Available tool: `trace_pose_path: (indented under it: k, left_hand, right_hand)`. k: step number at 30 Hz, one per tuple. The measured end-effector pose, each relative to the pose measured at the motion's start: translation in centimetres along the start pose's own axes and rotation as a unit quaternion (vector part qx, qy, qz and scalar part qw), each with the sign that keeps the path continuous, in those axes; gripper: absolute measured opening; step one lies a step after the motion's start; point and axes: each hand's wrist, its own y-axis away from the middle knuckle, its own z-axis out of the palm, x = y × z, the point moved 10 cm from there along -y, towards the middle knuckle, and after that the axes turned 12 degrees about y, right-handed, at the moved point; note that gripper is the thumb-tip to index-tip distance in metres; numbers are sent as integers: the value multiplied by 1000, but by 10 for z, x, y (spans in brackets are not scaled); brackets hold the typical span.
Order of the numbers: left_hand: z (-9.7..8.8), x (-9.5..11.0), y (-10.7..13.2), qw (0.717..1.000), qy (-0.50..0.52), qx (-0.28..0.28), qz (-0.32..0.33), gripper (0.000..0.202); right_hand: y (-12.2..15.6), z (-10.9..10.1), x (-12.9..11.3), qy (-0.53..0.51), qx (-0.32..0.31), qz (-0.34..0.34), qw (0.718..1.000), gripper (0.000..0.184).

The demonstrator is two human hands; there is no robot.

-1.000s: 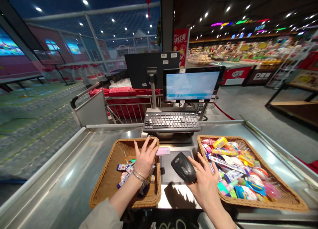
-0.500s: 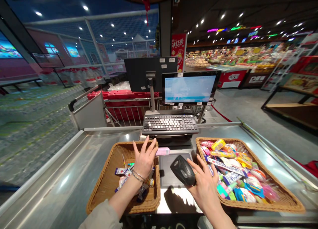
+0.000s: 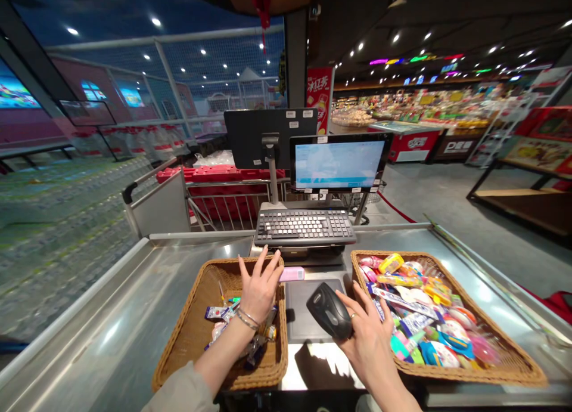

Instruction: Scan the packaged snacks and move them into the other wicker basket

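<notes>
My right hand (image 3: 369, 334) grips a black handheld barcode scanner (image 3: 328, 310), its head tilted up and left over the dark plate (image 3: 307, 328) between two wicker baskets. My left hand (image 3: 260, 287), bracelets at the wrist, is spread with fingers apart over the back right part of the left basket (image 3: 181, 316). A pink packet with a white label (image 3: 292, 273) lies just right of those fingertips; I cannot tell whether they touch it. In that basket are several small wrapped sweets (image 3: 215, 312), partly hidden by my left arm. The right basket (image 3: 504, 340) is heaped with colourful packaged sweets and toys (image 3: 429, 310).
Behind the baskets stand a keyboard (image 3: 306, 226), a lit monitor (image 3: 338, 163) and a second dark screen (image 3: 248, 138) on a post. A metal counter (image 3: 107, 316) runs along the left. Beyond are a cart (image 3: 158, 200), red crates (image 3: 214, 174) and stacked bottles (image 3: 67, 233).
The view has tilted up very slightly. Both hands, the scanner and the pink packet keep nearly the same places.
</notes>
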Motion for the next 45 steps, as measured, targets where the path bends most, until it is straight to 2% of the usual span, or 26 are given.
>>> trace_pose_path:
  k: [6,12,18,27,32,40,45]
  left_hand:
    - [-2,0,-2,1000,4,9,1,32]
    - [5,0,-3,1000,0,-8,7,34]
    - [7,5,-8,1000,4,-3,15,33]
    - [12,23,-21,999,-1,-2,42,28]
    - [14,32,-30,999,25,13,41,25]
    - [24,52,-43,997,41,11,64,25]
    - [29,64,-51,995,51,14,83,25]
  right_hand:
    - [2,-1,1,4,-5,3,1000,33]
    - [5,-2,2,4,14,2,1000,37]
    - [9,-5,12,3,21,23,1000,39]
    - [17,-15,27,27,46,59,997,29]
    - [24,-21,38,40,82,78,993,24]
    - [36,-27,57,59,96,110,988,31]
    - [43,-29,68,57,89,136,985,27]
